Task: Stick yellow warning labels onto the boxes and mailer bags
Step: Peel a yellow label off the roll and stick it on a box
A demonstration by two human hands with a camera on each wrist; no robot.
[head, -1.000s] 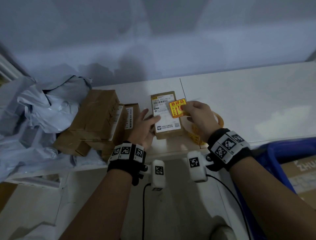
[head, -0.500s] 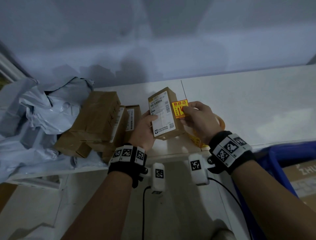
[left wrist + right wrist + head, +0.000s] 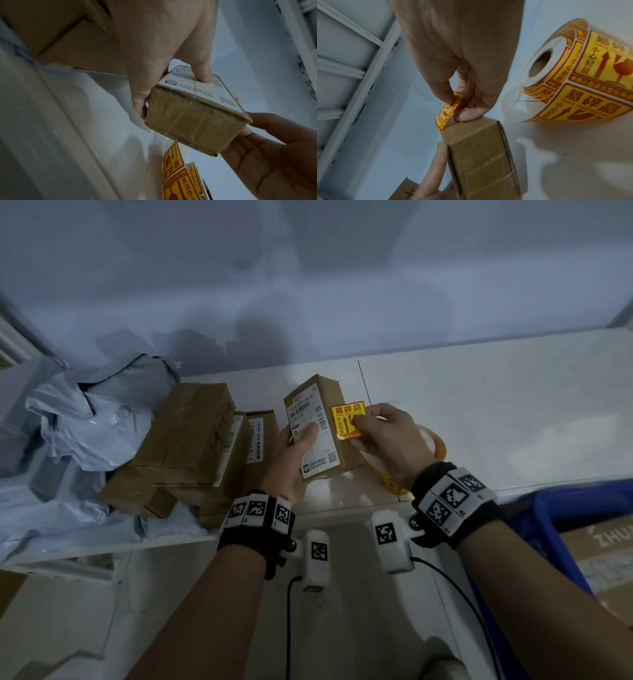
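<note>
My left hand (image 3: 297,453) grips a small brown cardboard box (image 3: 320,428) with a white shipping label, tilted up off the white table (image 3: 479,412); the thumb presses the label face (image 3: 202,75). My right hand (image 3: 383,436) pinches a yellow warning label (image 3: 346,420) between thumb and fingers. The label (image 3: 448,112) sits against the box's right side (image 3: 471,134), and my curled fingers rest on that side. The roll of yellow labels (image 3: 583,75) lies on the table just right of the box, partly hidden behind my right hand in the head view.
A pile of brown boxes (image 3: 191,440) sits left of my left hand, with crumpled grey mailer bags (image 3: 78,422) beyond it at the far left. A blue crate (image 3: 579,529) with a carton stands below the table's right edge. A wall (image 3: 308,285) backs the table.
The left hand has lifted the box from flat on the table and tilted it up. The right hand has carried the yellow label from over the box's top to its right side.
</note>
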